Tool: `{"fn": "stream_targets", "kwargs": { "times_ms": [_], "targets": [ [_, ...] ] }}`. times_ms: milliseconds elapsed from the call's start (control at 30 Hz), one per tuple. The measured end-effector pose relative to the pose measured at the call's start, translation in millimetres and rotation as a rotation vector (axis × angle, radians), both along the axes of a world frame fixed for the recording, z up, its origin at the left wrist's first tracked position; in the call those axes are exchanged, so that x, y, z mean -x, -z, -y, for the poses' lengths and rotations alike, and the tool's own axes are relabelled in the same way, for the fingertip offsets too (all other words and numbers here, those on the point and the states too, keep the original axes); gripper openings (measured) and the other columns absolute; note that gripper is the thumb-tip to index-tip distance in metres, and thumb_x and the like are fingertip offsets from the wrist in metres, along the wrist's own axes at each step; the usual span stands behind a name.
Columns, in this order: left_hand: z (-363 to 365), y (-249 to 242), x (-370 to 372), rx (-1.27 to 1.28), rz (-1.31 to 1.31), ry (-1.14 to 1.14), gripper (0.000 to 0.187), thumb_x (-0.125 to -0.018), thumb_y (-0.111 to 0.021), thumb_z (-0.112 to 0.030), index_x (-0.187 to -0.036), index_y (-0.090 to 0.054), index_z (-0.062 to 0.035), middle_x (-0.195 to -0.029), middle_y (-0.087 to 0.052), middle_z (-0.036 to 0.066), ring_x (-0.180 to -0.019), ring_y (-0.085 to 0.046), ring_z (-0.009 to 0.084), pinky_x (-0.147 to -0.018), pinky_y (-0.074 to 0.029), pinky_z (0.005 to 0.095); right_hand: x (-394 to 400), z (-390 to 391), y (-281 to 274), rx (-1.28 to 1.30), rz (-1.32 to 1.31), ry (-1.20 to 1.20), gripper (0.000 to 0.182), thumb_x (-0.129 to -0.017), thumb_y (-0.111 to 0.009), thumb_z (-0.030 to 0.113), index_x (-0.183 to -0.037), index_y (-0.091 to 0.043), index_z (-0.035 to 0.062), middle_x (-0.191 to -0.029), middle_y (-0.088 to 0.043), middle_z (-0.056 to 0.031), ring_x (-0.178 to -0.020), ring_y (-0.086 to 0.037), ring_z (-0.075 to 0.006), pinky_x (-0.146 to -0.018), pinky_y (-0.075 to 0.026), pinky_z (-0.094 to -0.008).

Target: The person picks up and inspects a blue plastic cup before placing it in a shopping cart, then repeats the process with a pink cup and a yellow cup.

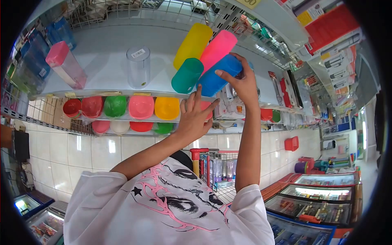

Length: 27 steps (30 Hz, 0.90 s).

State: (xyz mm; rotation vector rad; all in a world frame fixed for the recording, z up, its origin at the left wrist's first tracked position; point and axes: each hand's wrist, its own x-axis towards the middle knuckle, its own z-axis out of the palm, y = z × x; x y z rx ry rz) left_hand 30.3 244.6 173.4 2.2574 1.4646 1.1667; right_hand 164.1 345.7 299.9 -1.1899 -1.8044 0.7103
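Observation:
My right hand (241, 79) is wrapped round the upper part of a blue cup (220, 74), thumb in front and fingers behind. My left hand (197, 114) is at the shelf edge, its fingers apart, one fingertip by the blue cup's lower end. A teal cup (188, 76) stands just left of the blue one. Behind them are a yellow cup (192, 45) and a pink cup (219, 48). Further left on the same shelf (104, 53) stand a clear cup (139, 67) with a barcode label and a clear container with a pink lid (66, 65).
Coloured bowls (141, 107) line the shelf below. Blue bottles (34, 53) stand at the far left, packaged goods hang at the right. A shopping cart (220, 167) with goods is below my arms. A red basket (291, 143) sits on the tiled floor.

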Motion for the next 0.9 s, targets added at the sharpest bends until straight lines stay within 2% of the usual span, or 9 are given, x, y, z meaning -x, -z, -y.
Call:
{"fn": "stream_targets", "kwargs": {
  "times_ms": [33, 133, 267, 367, 433, 567, 633, 700, 900],
  "targets": [
    [-2, 1, -3, 0.037, -0.042, -0.002, 0.066, -0.079, -0.068, -0.029, -0.141, -0.048, -0.0260, -0.153, -0.010, 0.032, -0.138, -0.016, 0.0477, -0.103, -0.020, 0.0561, 2, 1, -2, 0.000, 0.011, -0.004, 0.073, -0.069, -0.086, 0.026, -0.127, -0.051, -0.0021, -0.099, -0.067, -0.0144, -0.087, -0.065, -0.0169, -0.076, -0.054, -0.0296],
    [-2, 2, -14, 0.061, -0.011, -0.036, 0.071, -0.077, -0.070, -0.031, -0.143, -0.045, -0.0274, -0.153, -0.006, 0.036, -0.137, -0.016, 0.0488, -0.102, -0.021, 0.0572, 5, 5, -5, 0.003, 0.070, 0.056, 0.071, -0.069, -0.087, 0.025, -0.125, -0.054, -0.0031, -0.099, -0.067, -0.0149, -0.085, -0.066, -0.0171, -0.075, -0.054, -0.0293],
    [-8, -3, -24, 0.121, 0.053, -0.047, 0.076, -0.074, -0.072, -0.032, -0.145, -0.043, -0.0292, -0.152, -0.005, 0.036, -0.137, -0.015, 0.0498, -0.102, -0.021, 0.0567, 2, 6, 4, -0.049, 0.004, 0.046, 0.068, -0.068, -0.087, 0.024, -0.123, -0.056, -0.0037, -0.101, -0.068, -0.0158, -0.086, -0.067, -0.0169, -0.075, -0.055, -0.0294],
    [-15, -5, -30, 0.108, 0.072, -0.108, 0.082, -0.071, -0.075, -0.032, -0.146, -0.041, -0.0303, -0.154, -0.005, 0.033, -0.140, -0.015, 0.0438, -0.097, -0.025, 0.0514, 4, 5, 1, -0.050, -0.012, 0.040, 0.069, -0.068, -0.087, 0.024, -0.123, -0.056, -0.0038, -0.101, -0.068, -0.0164, -0.087, -0.067, -0.0173, -0.076, -0.055, -0.0295],
    [-16, -6, -30, 0.098, 0.036, -0.141, 0.081, -0.069, -0.075, -0.031, -0.144, -0.044, -0.0311, -0.154, -0.005, 0.033, -0.135, -0.024, 0.0403, -0.093, -0.027, 0.0476, 4, 6, -2, -0.032, -0.022, 0.040, 0.069, -0.068, -0.087, 0.024, -0.123, -0.056, -0.0039, -0.101, -0.068, -0.0167, -0.087, -0.067, -0.0178, -0.076, -0.055, -0.0297],
    [-18, -8, -27, 0.126, 0.016, -0.127, 0.077, -0.071, -0.074, -0.031, -0.143, -0.046, -0.0295, -0.153, -0.005, 0.034, -0.126, -0.030, 0.0434, -0.093, -0.028, 0.0459, 2, -1, -3, -0.020, 0.063, 0.037, 0.072, -0.067, -0.087, 0.025, -0.124, -0.056, -0.0048, -0.102, -0.068, -0.0166, -0.089, -0.067, -0.0186, -0.078, -0.055, -0.0301],
    [-19, -8, -23, 0.069, 0.019, -0.138, 0.077, -0.067, -0.076, -0.030, -0.140, -0.050, -0.0311, -0.153, -0.012, 0.031, -0.116, -0.039, 0.0330, -0.084, -0.030, 0.0411, 2, -1, -2, -0.028, 0.070, 0.030, 0.073, -0.066, -0.088, 0.025, -0.125, -0.056, -0.0052, -0.102, -0.068, -0.0165, -0.089, -0.066, -0.0187, -0.078, -0.055, -0.0302],
    [-18, -8, -23, 0.059, 0.010, -0.140, 0.077, -0.067, -0.077, -0.029, -0.140, -0.050, -0.0301, -0.152, -0.013, 0.031, -0.115, -0.040, 0.0327, -0.084, -0.030, 0.0408, 3, 1, -4, -0.027, 0.042, 0.008, 0.068, -0.069, -0.086, 0.020, -0.126, -0.056, -0.0030, -0.103, -0.067, -0.0167, -0.088, -0.066, -0.0190, -0.077, -0.054, -0.0305],
    [-17, -7, -21, 0.039, -0.029, -0.126, 0.077, -0.070, -0.075, -0.026, -0.142, -0.047, -0.0275, -0.151, -0.014, 0.032, -0.115, -0.040, 0.0328, -0.084, -0.030, 0.0409, 3, 4, -10, -0.045, 0.071, 0.025, 0.067, -0.071, -0.085, 0.020, -0.126, -0.057, -0.0037, -0.101, -0.067, -0.0162, -0.088, -0.066, -0.0187, -0.078, -0.054, -0.0307]
  ]
}}
